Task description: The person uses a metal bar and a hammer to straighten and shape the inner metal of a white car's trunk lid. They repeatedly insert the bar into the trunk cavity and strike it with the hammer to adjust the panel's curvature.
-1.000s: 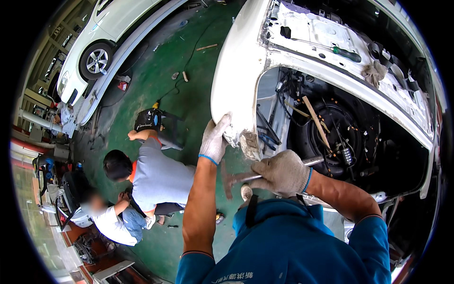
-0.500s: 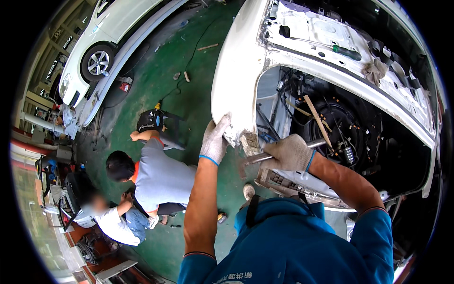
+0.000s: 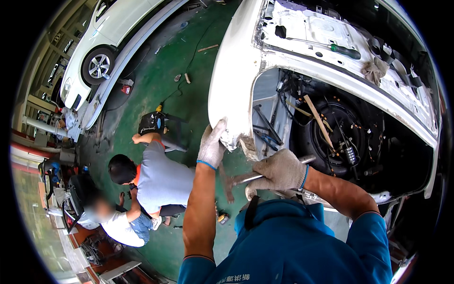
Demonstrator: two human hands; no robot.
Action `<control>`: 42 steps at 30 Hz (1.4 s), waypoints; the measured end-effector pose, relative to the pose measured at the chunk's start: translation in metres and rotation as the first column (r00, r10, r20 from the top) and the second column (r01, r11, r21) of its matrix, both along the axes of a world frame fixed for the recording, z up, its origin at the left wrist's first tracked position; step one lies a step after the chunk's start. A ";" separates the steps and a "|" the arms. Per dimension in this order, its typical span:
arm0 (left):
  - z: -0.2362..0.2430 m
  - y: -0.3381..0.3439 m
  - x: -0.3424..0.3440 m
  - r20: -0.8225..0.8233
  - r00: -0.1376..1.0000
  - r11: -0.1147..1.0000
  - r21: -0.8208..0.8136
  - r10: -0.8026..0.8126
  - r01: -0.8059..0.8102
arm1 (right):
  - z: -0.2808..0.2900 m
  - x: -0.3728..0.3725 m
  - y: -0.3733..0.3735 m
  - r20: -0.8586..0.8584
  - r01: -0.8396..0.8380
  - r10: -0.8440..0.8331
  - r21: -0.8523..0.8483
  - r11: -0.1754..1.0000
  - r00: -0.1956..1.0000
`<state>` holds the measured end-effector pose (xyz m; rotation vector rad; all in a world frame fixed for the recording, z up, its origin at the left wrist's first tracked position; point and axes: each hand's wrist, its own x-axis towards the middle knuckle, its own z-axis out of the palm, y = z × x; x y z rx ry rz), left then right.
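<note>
My gloved left hand [image 3: 211, 146] curls round the lower rear edge of the white car body panel [image 3: 232, 90]; part of its fingers is hidden behind the metal. My gloved right hand [image 3: 282, 171] is closed round the handle of a hammer [image 3: 227, 182]. The hammer's head, blurred, hangs just below my left hand and apart from the panel. Between the two hands, the panel's corner shows bare, rough metal [image 3: 248, 146]. Beside my right hand gapes the trunk opening, where a wooden stick [image 3: 319, 120] and pliers [image 3: 267, 138] lie.
A green-handled screwdriver [image 3: 345, 51] and a grey rag [image 3: 374, 70] lie on the bodywork at upper right. To my left a person in grey [image 3: 165, 173] bends over near another seated person [image 3: 125, 229]. A power drill [image 3: 222, 217] and cable [image 3: 190, 61] are on the green floor.
My right hand has drawn the hammer down toward my body, away from the panel's corner. My left hand stays on the panel edge. The seated person's arms have shifted.
</note>
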<state>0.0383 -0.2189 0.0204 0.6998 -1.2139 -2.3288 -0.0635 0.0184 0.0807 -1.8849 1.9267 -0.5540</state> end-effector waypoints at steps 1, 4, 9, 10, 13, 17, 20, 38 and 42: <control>-0.001 0.000 0.000 0.002 1.000 1.000 0.001 -0.002 0.002 | 0.000 -0.003 0.001 0.027 -0.044 0.047 -0.082 0.996 0.999; -0.003 0.001 -0.004 0.006 1.000 1.000 0.000 -0.007 0.007 | -0.022 -0.022 0.001 0.058 0.079 -0.074 -0.090 0.993 0.996; -0.001 0.002 -0.003 0.013 0.999 0.999 0.007 -0.049 0.049 | -0.034 -0.009 0.025 0.381 0.237 -0.222 0.008 0.971 0.898; 0.004 0.004 -0.003 0.022 0.999 0.999 -0.002 -0.046 0.046 | -0.022 -0.009 0.028 0.417 0.192 -0.241 0.156 0.969 0.876; 0.015 0.005 0.000 0.176 0.984 0.994 -0.106 -0.001 0.020 | -0.025 -0.001 0.050 0.541 0.328 -0.345 0.133 0.935 0.767; 0.054 0.009 -0.005 0.457 0.857 0.838 -0.543 0.239 0.055 | -0.034 0.008 0.069 0.598 0.461 -0.484 0.207 0.863 0.639; 0.039 -0.030 -0.020 0.504 0.821 0.479 -0.809 0.266 0.341 | -0.088 0.029 0.060 0.753 0.537 -0.400 0.073 0.841 0.523; 0.043 -0.021 -0.067 0.587 0.797 0.283 -0.796 0.146 0.535 | -0.176 0.172 -0.086 0.959 0.959 -0.195 -0.159 0.237 0.207; 0.037 -0.032 -0.058 0.558 0.814 0.318 -0.810 0.161 0.492 | -0.149 0.159 -0.090 0.947 0.920 -0.322 0.140 0.366 -0.016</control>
